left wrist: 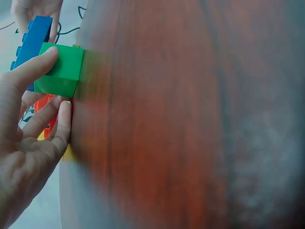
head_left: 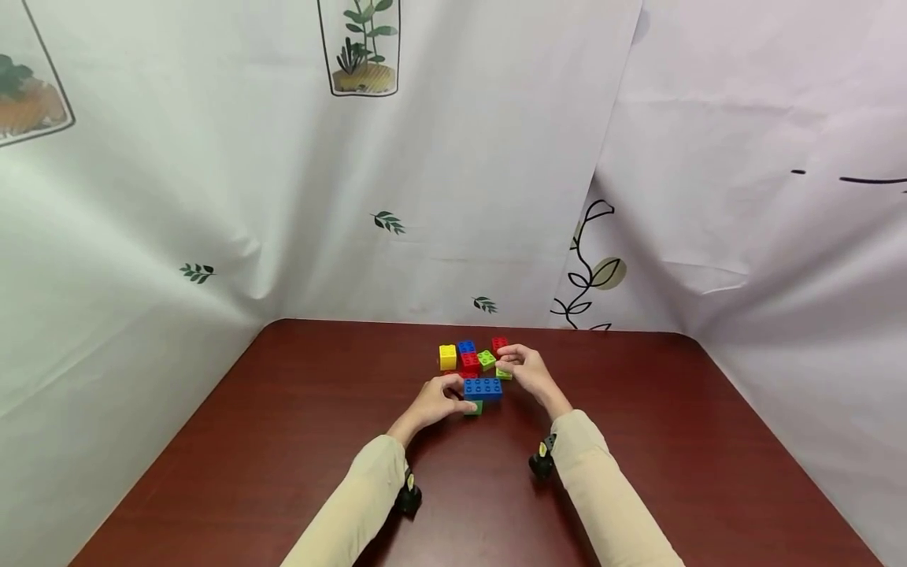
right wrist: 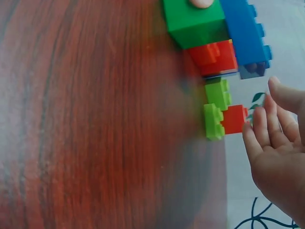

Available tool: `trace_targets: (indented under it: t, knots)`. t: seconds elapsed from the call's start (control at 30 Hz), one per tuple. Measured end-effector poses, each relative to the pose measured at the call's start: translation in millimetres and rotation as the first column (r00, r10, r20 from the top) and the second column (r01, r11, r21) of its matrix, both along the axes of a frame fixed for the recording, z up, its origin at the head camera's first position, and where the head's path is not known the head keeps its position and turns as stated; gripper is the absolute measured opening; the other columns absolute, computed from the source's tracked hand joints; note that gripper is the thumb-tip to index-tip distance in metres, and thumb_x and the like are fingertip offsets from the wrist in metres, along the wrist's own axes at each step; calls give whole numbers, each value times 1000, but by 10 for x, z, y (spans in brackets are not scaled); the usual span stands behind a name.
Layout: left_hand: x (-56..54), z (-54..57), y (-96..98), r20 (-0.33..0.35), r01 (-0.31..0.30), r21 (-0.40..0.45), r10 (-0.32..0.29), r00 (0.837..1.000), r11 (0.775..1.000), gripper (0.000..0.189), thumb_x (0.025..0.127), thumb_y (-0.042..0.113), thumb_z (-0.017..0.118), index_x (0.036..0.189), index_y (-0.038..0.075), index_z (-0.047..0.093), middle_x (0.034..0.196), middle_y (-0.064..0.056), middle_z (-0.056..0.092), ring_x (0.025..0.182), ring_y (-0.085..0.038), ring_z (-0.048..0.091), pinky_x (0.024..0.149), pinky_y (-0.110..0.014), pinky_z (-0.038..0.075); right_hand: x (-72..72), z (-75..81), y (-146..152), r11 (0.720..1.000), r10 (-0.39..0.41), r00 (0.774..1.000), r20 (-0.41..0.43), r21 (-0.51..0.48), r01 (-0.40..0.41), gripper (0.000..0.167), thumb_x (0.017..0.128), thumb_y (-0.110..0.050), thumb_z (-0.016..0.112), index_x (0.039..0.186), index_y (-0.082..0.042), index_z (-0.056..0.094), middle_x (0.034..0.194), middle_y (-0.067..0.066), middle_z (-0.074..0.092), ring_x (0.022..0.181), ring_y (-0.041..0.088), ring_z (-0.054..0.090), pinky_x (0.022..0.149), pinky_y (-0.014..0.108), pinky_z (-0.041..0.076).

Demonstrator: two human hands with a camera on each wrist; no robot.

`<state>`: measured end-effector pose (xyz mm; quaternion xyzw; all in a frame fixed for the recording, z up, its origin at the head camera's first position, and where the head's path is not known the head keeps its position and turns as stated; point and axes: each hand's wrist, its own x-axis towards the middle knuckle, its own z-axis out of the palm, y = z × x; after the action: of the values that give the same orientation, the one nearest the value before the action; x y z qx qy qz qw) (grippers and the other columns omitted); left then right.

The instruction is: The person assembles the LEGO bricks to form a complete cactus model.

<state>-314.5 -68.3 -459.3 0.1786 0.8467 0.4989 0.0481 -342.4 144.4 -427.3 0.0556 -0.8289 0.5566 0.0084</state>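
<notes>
"Two hands are over the desk (head_left: 283,465). Condition of each?"

"Left hand (head_left: 434,400): clamped on a green building block (left wrist: 69,76), thumb against its face. A blue eight-stud brick (head_left: 483,390) sits on top, overhanging to the right. Whether it is pressed home, I cannot tell. Location: mid-width of the desk, nearer the far edge."

"Right hand (head_left: 531,373)?"

"Fingers and thumb apart, nothing gripped. It is raised just beside two lime-green bricks (right wrist: 218,94) and a rear red brick (right wrist: 234,119). Contact with these: cannot tell from where I stand."

"Remaining pieces?"

"All between the blue eight-stud brick and the desk's far edge. A yellow block (head_left: 448,357) marks the left end; right of it, a front red brick (head_left: 471,362) has a small blue brick (head_left: 466,346) behind it."
</notes>
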Motion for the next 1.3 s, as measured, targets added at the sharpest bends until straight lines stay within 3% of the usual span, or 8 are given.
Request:
trace_targets:
  t: [0.1, 0.2, 0.43, 0.6, 0.73, 1.07, 1.3]
  knots:
    - [5, -6, -22, 18, -12, 11, 12, 1000, 1000, 26, 81, 22, 79, 97, 7, 65, 96, -9, 65, 79, -15, 56, 71, -26, 50, -58, -65, -34, 1000, -23, 1000, -17, 11, 23, 28, 91, -5, 66, 117, 6, 62, 103, 18, 64, 90, 20, 59, 86, 33, 55]
    - [0, -1, -25, 37, -16, 26, 15, 999, 1000, 27, 81, 23, 79, 98, 8, 65, 96, -8, 64, 79, -16, 56, 73, -27, 50, -104, -106, -55, 999, -45, 999, -26, 23, 46, 31, 90, -6, 67, 119, 4, 63, 107, 19, 64, 96, 26, 59, 86, 33, 54]
    - [5, 1, 3, 61, -12, 34, 10, 998, 999, 26, 80, 22, 79, 96, 8, 65, 93, -8, 63, 76, -15, 56, 71, -26, 49, -170, -203, -54, 994, -34, 999, -17, 102, 35, 42, 91, -9, 67, 131, 1, 57, 131, 23, 59, 120, 37, 54, 101, 47, 49]
    - [2, 0, 19, 54, -8, 38, 6, 999, 999, 27, 81, 22, 79, 98, 7, 65, 96, -9, 64, 78, -15, 56, 72, -26, 49, -234, -237, -58, 986, -15, 999, -34, 166, 20, 48, 90, -10, 69, 135, -1, 54, 134, 22, 58, 121, 37, 54, 102, 49, 48]
    - [-11, -6, 11, 59, -25, 43, 22, 998, 999, 27, 81, 23, 79, 100, 8, 65, 99, -9, 64, 80, -15, 57, 74, -26, 50, -310, -238, -75, 975, 42, 998, -56, 222, -29, 53, 90, -13, 69, 138, -1, 51, 133, 23, 57, 118, 38, 55, 101, 49, 48]
    - [-16, -25, 3, 63, -29, 47, 26, 998, 998, 29, 80, 22, 80, 100, 6, 64, 99, -10, 65, 79, -15, 58, 71, -26, 50, -365, -241, -146, 952, 125, 991, 42, 277, -132, 55, 91, -19, 68, 142, -9, 49, 147, 22, 47, 132, 42, 48, 111, 55, 39]
    - [-18, -33, 0, 64, -37, 62, 33, 997, 997, 28, 80, 20, 80, 100, 6, 65, 100, -12, 65, 79, -15, 58, 72, -25, 50, -366, -304, -174, 973, 84, 995, 48, 213, -92, 49, 90, -12, 68, 137, -9, 55, 146, 21, 49, 135, 40, 44, 113, 56, 35]
